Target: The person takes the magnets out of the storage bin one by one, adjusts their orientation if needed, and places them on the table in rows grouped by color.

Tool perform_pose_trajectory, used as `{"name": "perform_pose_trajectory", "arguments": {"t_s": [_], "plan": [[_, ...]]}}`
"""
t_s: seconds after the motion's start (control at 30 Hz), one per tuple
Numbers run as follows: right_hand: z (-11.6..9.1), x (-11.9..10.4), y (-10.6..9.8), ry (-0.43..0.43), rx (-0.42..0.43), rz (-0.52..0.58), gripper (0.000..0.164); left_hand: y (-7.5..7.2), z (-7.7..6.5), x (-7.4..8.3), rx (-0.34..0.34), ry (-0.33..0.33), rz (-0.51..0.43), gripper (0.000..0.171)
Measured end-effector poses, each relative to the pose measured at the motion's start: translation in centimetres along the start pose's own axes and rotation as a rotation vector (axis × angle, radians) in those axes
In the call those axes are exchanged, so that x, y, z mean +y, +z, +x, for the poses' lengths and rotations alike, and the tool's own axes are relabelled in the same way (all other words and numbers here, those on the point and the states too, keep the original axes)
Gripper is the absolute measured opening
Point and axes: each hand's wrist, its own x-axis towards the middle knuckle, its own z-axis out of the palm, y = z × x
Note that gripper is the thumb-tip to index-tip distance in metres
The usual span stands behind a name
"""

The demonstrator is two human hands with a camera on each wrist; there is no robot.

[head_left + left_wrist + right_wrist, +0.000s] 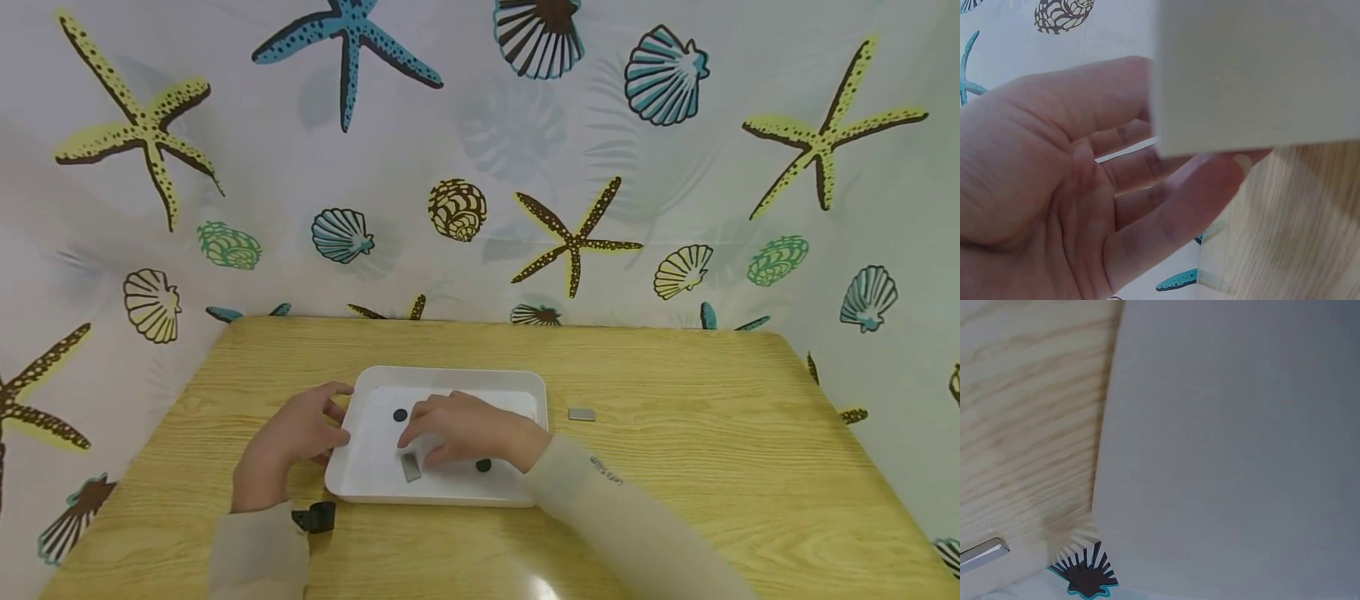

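Note:
A white rectangular tray (450,500) sits on the wooden table. At its left end my left hand (303,425) holds the wall, thumb and fingers spread along it. The left wrist view shows a fingertip right under the tray's lower edge (1260,145). My right hand (465,429) reaches into the tray from the right, fingers bent down. Its index finger and thumb stand apart about a small grey rectangular piece (411,468) on the tray floor. Two small dark round pieces, one left of the hand (401,415) and one below it (483,466), lie in the tray.
Another flat grey rectangular piece (581,414) lies on the table (675,467) just right of the tray. A curtain (480,142) printed with shells and starfish hangs behind the table and at both sides. A black band (315,517) is on the left wrist.

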Motion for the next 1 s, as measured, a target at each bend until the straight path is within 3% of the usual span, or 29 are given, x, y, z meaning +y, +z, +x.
{"name": "perform_pose_trajectory", "arguments": {"t_s": [0.23,0.47,1.0], "plan": [[0.0,0.0,0.2,-0.014,-0.022,0.056,0.041,0.0,0.1,-0.3,-0.002,-0.006,-0.006,0.073],[0.0,0.1,0.8,-0.042,-0.037,0.012,0.039,0.0,0.1,-0.3,-0.004,-0.011,-0.002,0.073],[-0.1,0.2,1.2,0.078,0.021,0.002,0.014,0.2,0.3,-0.5,0.000,0.014,-0.025,0.073]]}}
